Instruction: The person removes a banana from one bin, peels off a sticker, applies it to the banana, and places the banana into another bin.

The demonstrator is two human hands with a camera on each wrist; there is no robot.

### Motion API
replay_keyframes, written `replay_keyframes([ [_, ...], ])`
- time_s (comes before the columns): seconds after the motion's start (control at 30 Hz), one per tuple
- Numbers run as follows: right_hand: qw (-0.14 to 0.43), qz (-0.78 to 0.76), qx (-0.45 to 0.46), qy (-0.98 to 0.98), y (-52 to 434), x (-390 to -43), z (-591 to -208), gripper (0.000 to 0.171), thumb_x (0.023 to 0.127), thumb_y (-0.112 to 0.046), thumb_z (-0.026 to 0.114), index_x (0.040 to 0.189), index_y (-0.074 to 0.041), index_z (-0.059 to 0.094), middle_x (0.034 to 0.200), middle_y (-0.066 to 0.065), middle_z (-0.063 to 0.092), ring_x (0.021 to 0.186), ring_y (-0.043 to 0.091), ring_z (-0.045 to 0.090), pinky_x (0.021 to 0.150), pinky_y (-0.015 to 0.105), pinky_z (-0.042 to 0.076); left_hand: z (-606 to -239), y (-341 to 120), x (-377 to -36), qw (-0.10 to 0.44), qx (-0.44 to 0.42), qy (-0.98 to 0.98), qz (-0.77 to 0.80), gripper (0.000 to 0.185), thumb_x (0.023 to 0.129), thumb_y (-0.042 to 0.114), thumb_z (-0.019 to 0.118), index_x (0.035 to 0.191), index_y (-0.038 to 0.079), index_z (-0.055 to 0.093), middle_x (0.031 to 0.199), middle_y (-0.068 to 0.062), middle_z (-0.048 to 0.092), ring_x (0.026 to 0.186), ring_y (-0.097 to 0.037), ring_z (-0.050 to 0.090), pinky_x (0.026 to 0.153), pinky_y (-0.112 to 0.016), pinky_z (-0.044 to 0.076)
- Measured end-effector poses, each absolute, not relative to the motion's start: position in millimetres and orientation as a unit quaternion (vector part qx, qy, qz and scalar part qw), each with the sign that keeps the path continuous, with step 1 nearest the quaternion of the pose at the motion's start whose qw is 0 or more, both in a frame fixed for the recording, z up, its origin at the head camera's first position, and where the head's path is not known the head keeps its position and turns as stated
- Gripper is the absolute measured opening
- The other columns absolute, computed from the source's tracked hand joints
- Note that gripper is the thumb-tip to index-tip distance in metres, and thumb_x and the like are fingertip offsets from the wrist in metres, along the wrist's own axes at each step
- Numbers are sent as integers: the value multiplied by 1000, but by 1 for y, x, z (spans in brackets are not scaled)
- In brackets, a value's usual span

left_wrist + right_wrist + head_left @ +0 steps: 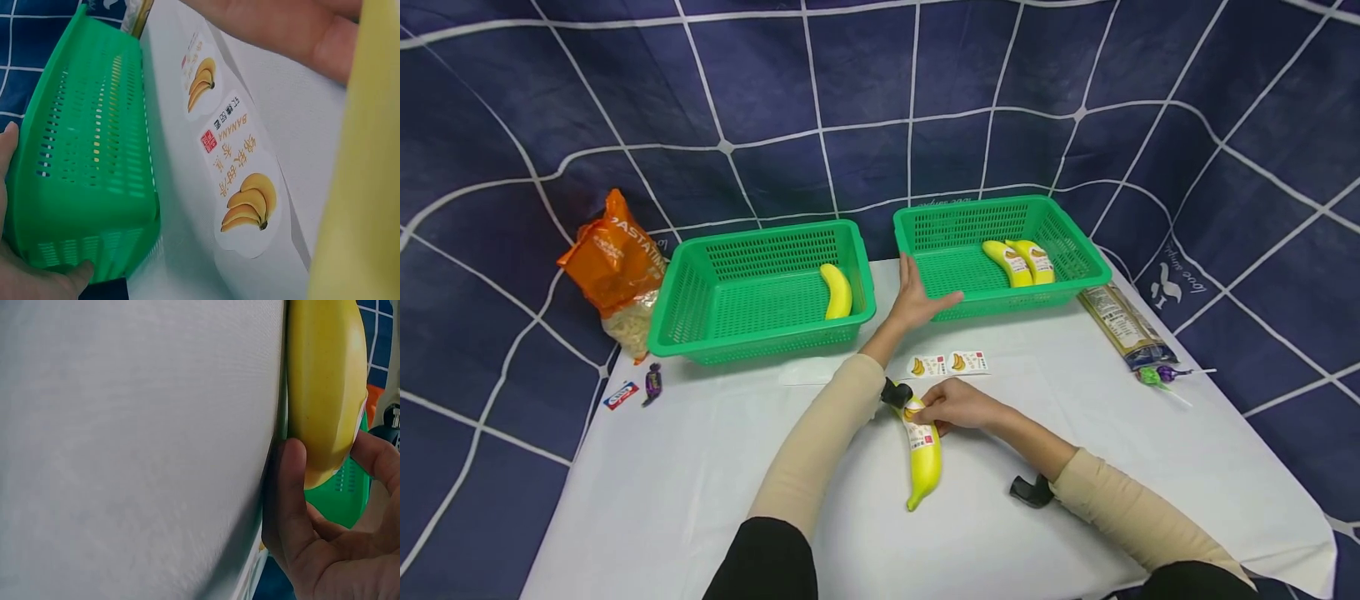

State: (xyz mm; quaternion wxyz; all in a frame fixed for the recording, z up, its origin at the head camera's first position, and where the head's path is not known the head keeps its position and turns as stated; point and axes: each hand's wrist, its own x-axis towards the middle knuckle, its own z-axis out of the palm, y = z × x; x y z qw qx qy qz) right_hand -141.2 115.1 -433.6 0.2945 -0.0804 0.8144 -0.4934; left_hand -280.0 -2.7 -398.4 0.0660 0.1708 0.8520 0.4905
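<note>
One yellow banana, white label stuck on, right hand pinching it

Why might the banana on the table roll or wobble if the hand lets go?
The banana is curved and smooth, so it would probably rock or turn a little rather than roll away. Its shiny skin looks a bit slippery. The right hand pinches it near the sticker, which likely keeps it steady.
</note>
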Motion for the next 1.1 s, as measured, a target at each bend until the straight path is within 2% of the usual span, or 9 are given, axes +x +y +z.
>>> replay_keyframes([
  [0.33, 288, -484, -63, 824, 126, -144, -422, 33, 84, -23, 73, 103, 3, 69, 83, 6, 72, 66, 12, 66, 67, 31, 60, -400, -2, -282, 60, 163, 843, 509, 120, 83, 51, 71, 154, 9, -16, 161, 0, -29, 153, -27, -4, 120, -51, 23],
  [0.6, 286, -459, -50, 840, 156, -144, -408, 38, 83, -26, 74, 106, 3, 70, 84, 6, 73, 68, 13, 67, 69, 32, 60, -402, 1, -281, 58, 153, 842, 514, 121, 82, 49, 73, 154, 9, -16, 161, 1, -29, 153, -28, -2, 121, -50, 24],
  [0.93, 279, -415, -54, 864, 201, -150, -367, 51, 85, -30, 70, 119, 8, 63, 93, 8, 73, 77, 16, 68, 76, 35, 60, -403, 0, -281, 52, 146, 837, 524, 121, 82, 46, 74, 155, 9, -14, 162, 2, -27, 153, -28, 0, 121, -49, 23],
  [1.1, 282, -411, -56, 865, 216, -156, -347, 55, 87, -30, 69, 125, 9, 59, 103, 11, 73, 83, 17, 70, 82, 38, 60, -403, 2, -282, 50, 148, 834, 530, 121, 82, 45, 75, 155, 6, -13, 162, 1, -27, 153, -28, -1, 121, -49, 23],
])
